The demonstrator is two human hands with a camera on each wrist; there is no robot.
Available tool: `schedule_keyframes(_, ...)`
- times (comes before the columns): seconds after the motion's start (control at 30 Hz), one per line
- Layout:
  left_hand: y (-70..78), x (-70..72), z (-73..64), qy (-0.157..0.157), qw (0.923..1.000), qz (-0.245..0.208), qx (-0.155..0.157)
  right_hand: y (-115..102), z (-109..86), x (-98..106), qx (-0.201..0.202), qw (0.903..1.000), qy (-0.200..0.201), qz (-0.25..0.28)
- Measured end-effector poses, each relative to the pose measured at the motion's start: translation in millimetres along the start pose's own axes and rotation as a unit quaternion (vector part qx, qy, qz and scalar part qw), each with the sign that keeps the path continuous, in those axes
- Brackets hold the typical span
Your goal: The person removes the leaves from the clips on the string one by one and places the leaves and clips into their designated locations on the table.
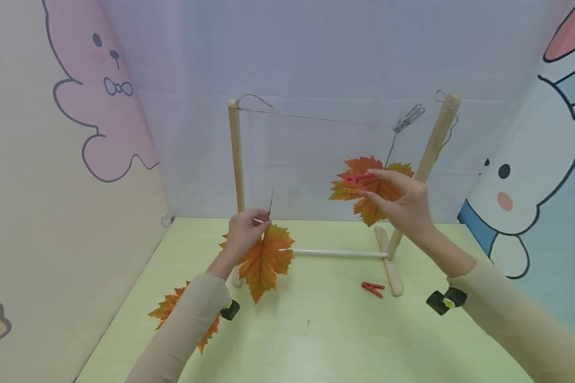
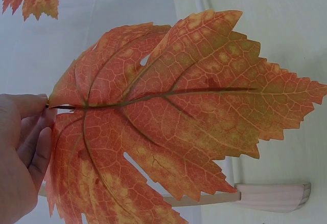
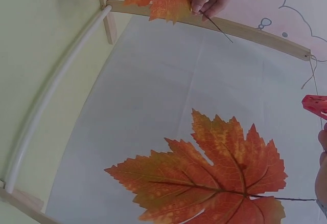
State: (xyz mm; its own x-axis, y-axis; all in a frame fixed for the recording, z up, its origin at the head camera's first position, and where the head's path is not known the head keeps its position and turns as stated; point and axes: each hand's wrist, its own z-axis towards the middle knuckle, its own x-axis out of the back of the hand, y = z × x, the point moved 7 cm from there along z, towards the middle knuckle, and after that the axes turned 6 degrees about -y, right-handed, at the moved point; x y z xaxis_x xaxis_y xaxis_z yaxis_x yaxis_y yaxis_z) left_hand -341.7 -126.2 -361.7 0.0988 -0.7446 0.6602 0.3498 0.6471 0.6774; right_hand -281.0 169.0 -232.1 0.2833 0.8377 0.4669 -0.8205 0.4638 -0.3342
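My left hand pinches the thin dark stem of an orange maple leaf; the blade hangs below my fingers and fills much of the left wrist view. My right hand holds a red clothespin between thumb and fingertips, below the string. Behind that hand another maple leaf hangs by its stem from a grey clothespin clipped on the string near the right post. In the right wrist view the red clothespin shows at the right edge.
The string spans two wooden posts of a stand, joined low down by a white rod. A second red clothespin lies on the pale green table. One more leaf lies partly hidden under my left forearm.
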Motion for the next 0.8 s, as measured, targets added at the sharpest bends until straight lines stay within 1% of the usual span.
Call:
schedule_keyframes(0.1,-4.5,-3.8,-2.8,-0.013,0.9998,-0.002,0.017,2.9,-9.1,-0.4,-0.007,1.0,0.0,-0.006)
schedule_keyframes(0.17,-6.5,-5.5,-4.5,-0.019,0.9996,0.0,0.022,4.7,-14.4,-0.4,-0.011,0.9998,-0.001,-0.016)
schedule_keyframes(0.37,-10.0,-6.6,-10.4,-0.03,0.9995,0.008,0.008,14.1,-29.5,-2.5,-0.026,0.9989,-0.004,-0.037)
schedule_keyframes(0.53,-15.2,-6.9,-18.0,-0.043,0.999,0.012,0.005,23.4,-43.6,-4.6,-0.039,0.9985,-0.011,-0.038)
schedule_keyframes(0.7,-21.7,-10.5,-23.7,-0.056,0.9983,0.012,0.009,30.4,-58.5,-4.5,-0.052,0.9976,-0.015,-0.044)
schedule_keyframes(0.8,-26.1,-12.2,-27.3,-0.065,0.9976,0.01,0.021,33.2,-67.4,-6.0,-0.058,0.9976,-0.016,-0.033)
